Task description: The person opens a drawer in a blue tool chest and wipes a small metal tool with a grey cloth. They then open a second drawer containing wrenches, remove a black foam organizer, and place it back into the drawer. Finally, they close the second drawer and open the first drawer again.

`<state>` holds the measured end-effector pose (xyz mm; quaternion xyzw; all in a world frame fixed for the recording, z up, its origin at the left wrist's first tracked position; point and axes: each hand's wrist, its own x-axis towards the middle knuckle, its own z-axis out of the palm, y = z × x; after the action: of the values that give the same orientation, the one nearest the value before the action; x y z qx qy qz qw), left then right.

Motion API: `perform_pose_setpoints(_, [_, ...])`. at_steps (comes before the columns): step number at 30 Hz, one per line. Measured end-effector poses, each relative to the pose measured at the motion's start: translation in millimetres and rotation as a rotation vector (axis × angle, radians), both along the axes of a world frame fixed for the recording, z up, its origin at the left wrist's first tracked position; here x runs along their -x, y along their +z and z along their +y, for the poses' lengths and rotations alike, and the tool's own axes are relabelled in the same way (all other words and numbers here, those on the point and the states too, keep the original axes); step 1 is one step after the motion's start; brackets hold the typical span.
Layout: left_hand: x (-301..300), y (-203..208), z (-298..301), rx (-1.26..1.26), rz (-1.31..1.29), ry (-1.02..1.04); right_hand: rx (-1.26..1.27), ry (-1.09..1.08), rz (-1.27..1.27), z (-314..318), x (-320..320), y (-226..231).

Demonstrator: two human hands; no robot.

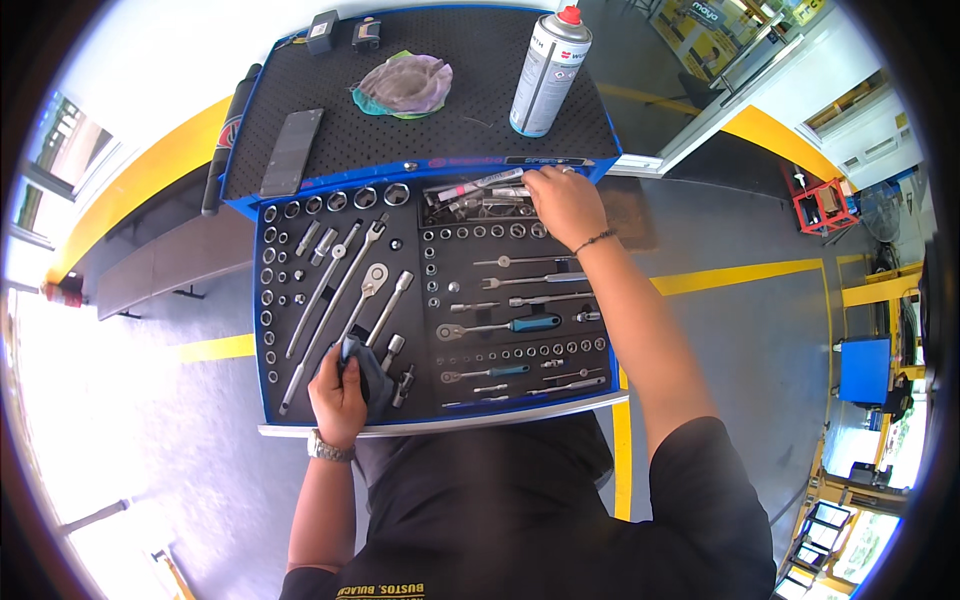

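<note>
My left hand (pixel 337 402), with a metal-band watch at its wrist, is closed on a dark blue-grey cloth (pixel 375 380) over the lower middle of an open tool drawer. The cloth lies against the lower end of a chrome ratchet (pixel 372 285). At the far right, my right hand (pixel 570 205) reaches over a small compartment (pixel 430 212) of loose metal parts. Its fingers are bent closed by the end of a thin whitish stick with a pink band (pixel 480 185). Whether they grip that stick or something beneath is hidden.
Sockets (pixel 267 275), extension bars (pixel 320 290) and ratchets with teal grips (pixel 535 323) fill the drawer's foam slots. On the cart's black top (pixel 470 60) stand a spray can (pixel 550 75), a crumpled rag (pixel 405 85), a dark phone-like slab (pixel 293 150) and two small boxes (pixel 322 32).
</note>
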<state>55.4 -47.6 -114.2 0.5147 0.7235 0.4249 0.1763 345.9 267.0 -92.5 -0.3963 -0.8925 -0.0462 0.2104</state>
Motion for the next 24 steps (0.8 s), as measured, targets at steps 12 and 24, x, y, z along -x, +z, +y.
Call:
perform_pose_setpoints(12, [4,7,9,0.144,-0.066,-0.008,-0.090,0.021,-0.073,17,5,-28])
perform_pose_setpoints(24, [3,3,11,0.108,-0.101,0.023,0.044,-0.257,0.290,8,-17,-1])
